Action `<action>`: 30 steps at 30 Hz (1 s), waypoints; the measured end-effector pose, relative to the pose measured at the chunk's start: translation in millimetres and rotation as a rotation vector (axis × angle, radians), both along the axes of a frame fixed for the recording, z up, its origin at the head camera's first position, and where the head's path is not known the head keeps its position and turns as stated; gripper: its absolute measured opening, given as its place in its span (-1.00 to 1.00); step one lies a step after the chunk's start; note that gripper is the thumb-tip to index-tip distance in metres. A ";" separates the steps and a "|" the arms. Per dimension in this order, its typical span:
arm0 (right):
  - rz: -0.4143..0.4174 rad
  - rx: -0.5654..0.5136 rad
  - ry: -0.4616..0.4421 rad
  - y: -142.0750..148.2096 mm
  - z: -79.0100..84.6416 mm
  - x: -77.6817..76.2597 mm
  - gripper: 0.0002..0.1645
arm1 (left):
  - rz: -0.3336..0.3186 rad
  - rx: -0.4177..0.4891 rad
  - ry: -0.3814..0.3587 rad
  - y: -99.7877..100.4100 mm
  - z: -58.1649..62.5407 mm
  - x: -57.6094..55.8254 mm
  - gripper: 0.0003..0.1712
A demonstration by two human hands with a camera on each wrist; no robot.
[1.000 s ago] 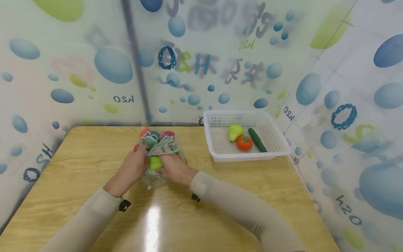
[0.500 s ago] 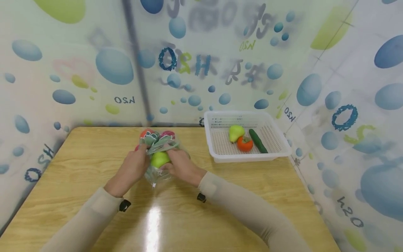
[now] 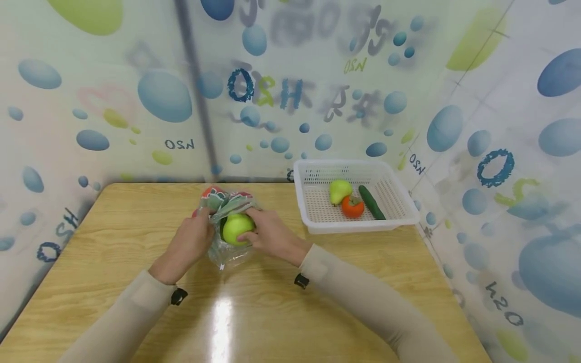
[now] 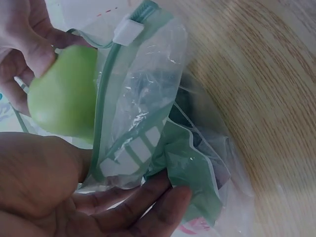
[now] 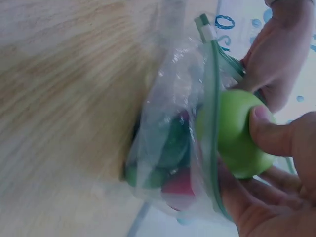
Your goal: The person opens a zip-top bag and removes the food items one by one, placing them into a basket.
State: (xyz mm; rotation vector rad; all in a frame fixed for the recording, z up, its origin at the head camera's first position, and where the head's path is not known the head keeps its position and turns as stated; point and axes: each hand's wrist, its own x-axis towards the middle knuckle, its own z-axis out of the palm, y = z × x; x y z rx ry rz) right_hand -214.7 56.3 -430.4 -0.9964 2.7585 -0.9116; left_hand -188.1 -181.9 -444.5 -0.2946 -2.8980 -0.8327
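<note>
A green apple (image 3: 237,230) sits at the mouth of a clear slider zip bag (image 3: 227,256) with green print. My right hand (image 3: 274,233) grips the apple, thumb on one side and fingers on the other. With my left hand (image 3: 192,243) I hold the bag's edge; in the left wrist view its thumb and fingers lie on either side of the green rim. The white slider (image 4: 128,32) is at one end of the zip. Through the plastic in the right wrist view show dark green pieces (image 5: 170,143) and a red round piece (image 5: 178,190), their kinds unclear.
To the right of the bag stands a white perforated basket (image 3: 358,227). It holds a green pear (image 3: 340,191), an orange-red persimmon (image 3: 352,207) and a cucumber (image 3: 370,202). Everything stands on a wooden table (image 3: 317,302), with patterned walls at the back and right.
The apple has come out of the bag toward its mouth and shows more fully. My right hand has moved right with it, while my left hand stays on the bag.
</note>
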 end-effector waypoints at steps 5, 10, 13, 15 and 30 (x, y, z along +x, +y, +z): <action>0.066 -0.013 0.032 10.6 8.0 3.8 -0.28 | 0.010 0.010 -0.007 0.8 -0.6 -0.1 -0.59; 0.123 -0.039 0.004 23.0 18.2 6.6 -0.24 | 0.021 0.004 0.000 1.5 -0.5 0.0 -0.59; 0.142 -0.035 -0.015 32.8 23.6 5.2 -0.25 | 0.034 -0.004 0.002 2.3 0.6 0.7 -0.57; 0.158 -0.038 -0.035 40.5 27.5 3.7 -0.25 | 0.044 -0.007 -0.008 2.9 1.7 1.0 -0.53; 0.253 -0.072 -0.104 102.3 54.0 -17.1 -0.21 | 0.076 -0.012 -0.031 4.5 1.7 -4.7 -0.34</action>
